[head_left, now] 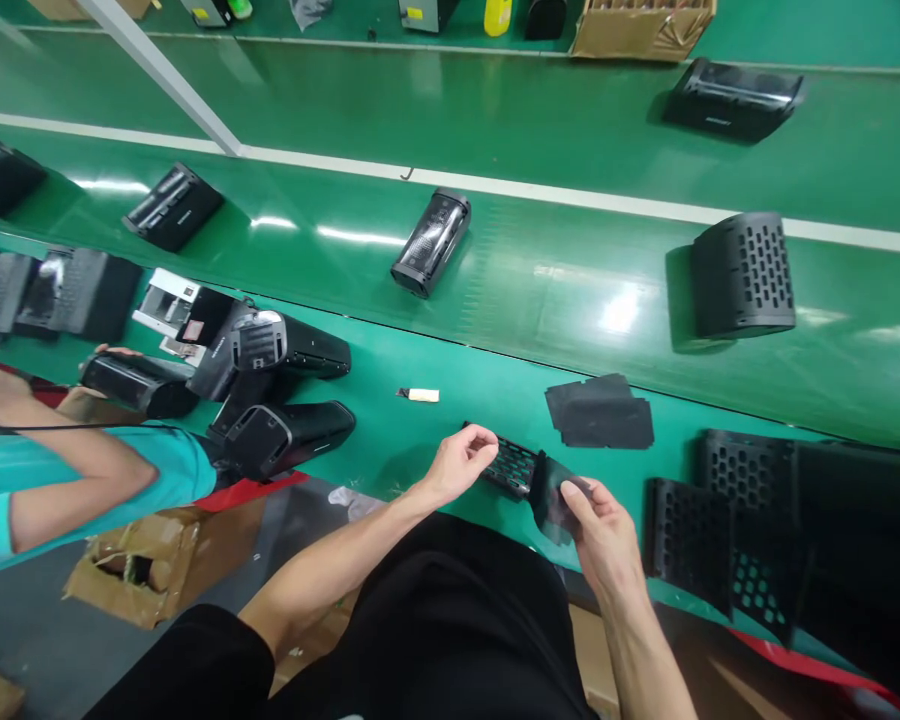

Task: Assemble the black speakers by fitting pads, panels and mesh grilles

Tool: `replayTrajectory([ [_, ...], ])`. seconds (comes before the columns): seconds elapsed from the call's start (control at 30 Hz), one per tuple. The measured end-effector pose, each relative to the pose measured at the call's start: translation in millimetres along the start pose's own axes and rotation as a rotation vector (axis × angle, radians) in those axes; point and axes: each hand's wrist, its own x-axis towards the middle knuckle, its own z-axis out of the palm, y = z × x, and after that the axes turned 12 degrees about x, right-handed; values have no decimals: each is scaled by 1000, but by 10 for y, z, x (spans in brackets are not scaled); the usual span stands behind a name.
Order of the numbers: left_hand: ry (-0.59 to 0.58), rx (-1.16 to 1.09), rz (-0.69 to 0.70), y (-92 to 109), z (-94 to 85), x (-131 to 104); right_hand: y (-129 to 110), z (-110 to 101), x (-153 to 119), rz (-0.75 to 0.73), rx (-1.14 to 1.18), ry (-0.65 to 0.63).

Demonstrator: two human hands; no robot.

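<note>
Through the head view, I'm working on the perforated panel, which is lying on the table right in front of the body. The right hand is pinching a dark sheet between thumb and fingers; the sheet is curving at the panel's right end, and I cannot tell whether it is joined there. The left hand is touching thumb to fingers at the panel's left end; I cannot tell whether it is gripping anything.

I'm judging the step in hand to be handling the sheet against the panel. As I'm reading it, the next move is calling for a steady panel and light, even control, so the thin sheet isn't creasing. Loose sheets are lying just beyond.
</note>
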Motion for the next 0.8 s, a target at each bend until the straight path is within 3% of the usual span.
replayTrajectory([
  [0.17,-116,-195,-48,-74,61,-85,88,99,-43,-29,-71,-74],
  [0.27,-307,-428,-48,-123,71,-171,198,208,-98,-25,-104,-175],
  [0.37,-425,-709,-227,-211,69,-201,268,268,-134,109,-149,-356],
  [0.4,-436,-783,-293,-241,57,-195,273,255,-120,111,-180,-346],
  [0.47,-461,-907,-373,-277,14,-173,261,179,-42,-14,-248,-190],
  [0.53,-493,-980,-399,-259,-39,-157,241,76,77,-153,-259,-35],
  [0.57,-504,-987,-406,-227,-62,-155,238,34,135,-153,-228,-21],
  [0.73,-477,-924,-460,-4,-105,-179,307,30,222,277,71,-265],
  [0.8,-439,-864,-473,43,-113,-176,339,61,191,382,108,-360],
])
